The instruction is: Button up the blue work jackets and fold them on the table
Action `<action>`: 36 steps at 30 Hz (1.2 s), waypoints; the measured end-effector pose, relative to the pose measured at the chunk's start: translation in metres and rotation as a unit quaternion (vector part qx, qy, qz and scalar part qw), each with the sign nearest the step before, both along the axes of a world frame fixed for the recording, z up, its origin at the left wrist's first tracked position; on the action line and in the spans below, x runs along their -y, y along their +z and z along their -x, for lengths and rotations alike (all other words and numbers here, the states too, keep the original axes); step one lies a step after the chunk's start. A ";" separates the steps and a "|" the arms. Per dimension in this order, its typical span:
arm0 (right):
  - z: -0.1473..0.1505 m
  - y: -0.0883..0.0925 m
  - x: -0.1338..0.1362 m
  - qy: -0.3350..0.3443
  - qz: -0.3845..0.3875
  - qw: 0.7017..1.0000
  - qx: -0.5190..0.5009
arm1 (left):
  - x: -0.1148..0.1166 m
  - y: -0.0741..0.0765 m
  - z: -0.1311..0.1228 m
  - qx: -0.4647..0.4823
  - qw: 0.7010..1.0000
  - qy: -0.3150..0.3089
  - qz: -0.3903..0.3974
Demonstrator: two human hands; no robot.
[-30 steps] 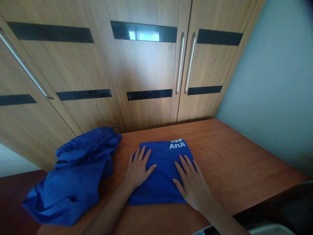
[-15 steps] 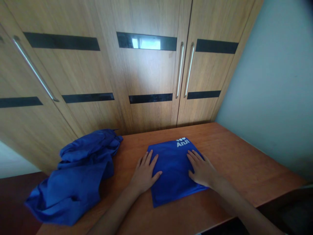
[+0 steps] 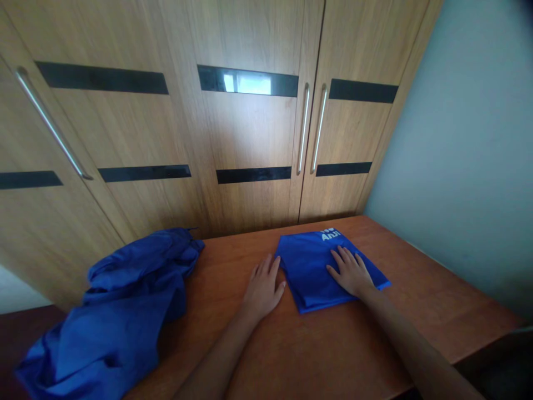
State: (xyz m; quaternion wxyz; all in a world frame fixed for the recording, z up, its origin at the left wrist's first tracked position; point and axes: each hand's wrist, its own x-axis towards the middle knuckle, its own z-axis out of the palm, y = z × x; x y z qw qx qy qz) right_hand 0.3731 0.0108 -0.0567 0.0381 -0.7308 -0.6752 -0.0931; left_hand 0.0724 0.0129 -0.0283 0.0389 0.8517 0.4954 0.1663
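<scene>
Folded cloth [image 3: 310, 272] shifted rightward | right hand [image 3: 352, 273] hides part | crumpled cloth [image 3: 110, 328] cropped below

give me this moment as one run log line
right hand: on folded blue cloth | left hand: open, at cloth's left edge, contact unclear | crumpled blue cloth: table's left side

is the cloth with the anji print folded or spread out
Folded: the cloth lies flat and compact with mostly straight edges, what look like layers along its near edge, the right hand on top.
</scene>
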 end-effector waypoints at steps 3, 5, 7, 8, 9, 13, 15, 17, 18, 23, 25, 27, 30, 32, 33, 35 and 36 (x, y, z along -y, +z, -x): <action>-0.024 0.002 -0.017 -0.008 0.010 1.000 0.007 | 0.003 -0.002 0.003 0.008 1.000 -0.007 -0.004; -0.037 0.001 -0.025 -0.005 0.013 1.000 0.010 | 0.004 -0.002 0.003 0.005 1.000 -0.005 -0.002; -0.047 -0.002 -0.030 -0.002 0.010 1.000 0.010 | 0.005 -0.002 0.003 -0.002 1.000 -0.007 0.000; -0.050 -0.003 -0.032 -0.002 0.007 1.000 0.010 | 0.005 -0.001 0.003 -0.005 1.000 -0.008 0.001; -0.052 -0.005 -0.034 -0.002 0.005 1.000 0.010 | 0.005 -0.001 0.003 -0.007 1.000 -0.009 0.002; -0.053 -0.004 -0.035 -0.001 0.002 1.000 0.004 | 0.004 -0.001 0.004 -0.001 1.000 -0.003 0.002; -0.050 0.000 -0.033 -0.005 0.003 1.000 -0.009 | 0.003 -0.002 0.004 0.006 1.000 -0.003 0.001; -0.042 0.007 -0.029 -0.016 0.004 0.999 -0.027 | 0.003 -0.003 0.003 0.017 1.000 -0.004 0.000; -0.035 0.010 -0.027 -0.023 0.003 0.999 -0.035 | 0.003 -0.002 0.004 0.023 1.000 -0.003 0.001; 0.034 0.025 -0.007 0.027 -0.039 0.996 -0.070 | 0.014 0.028 0.020 0.033 0.998 -0.009 -0.052; 0.072 0.029 0.005 0.095 -0.040 0.991 -0.082 | 0.022 0.052 0.039 0.039 0.993 0.005 -0.115; 0.108 0.030 0.016 0.161 -0.035 0.982 -0.090 | 0.030 0.077 0.065 0.051 0.979 0.063 -0.187; 0.149 0.027 0.028 0.215 -0.033 0.971 -0.102 | 0.040 0.105 0.114 0.021 0.947 0.183 -0.262; 0.164 0.026 0.033 0.222 -0.038 0.969 -0.102 | 0.043 0.114 0.153 -0.026 0.921 0.269 -0.281; 0.167 0.026 0.035 0.223 -0.044 0.969 -0.097 | 0.043 0.116 0.173 -0.049 0.907 0.313 -0.279; 0.165 0.031 0.034 0.219 -0.063 0.970 -0.084 | 0.039 0.112 0.213 -0.080 0.880 0.392 -0.255; 0.161 0.034 0.033 0.211 -0.072 0.972 -0.078 | 0.035 0.107 0.233 -0.090 0.874 0.418 -0.231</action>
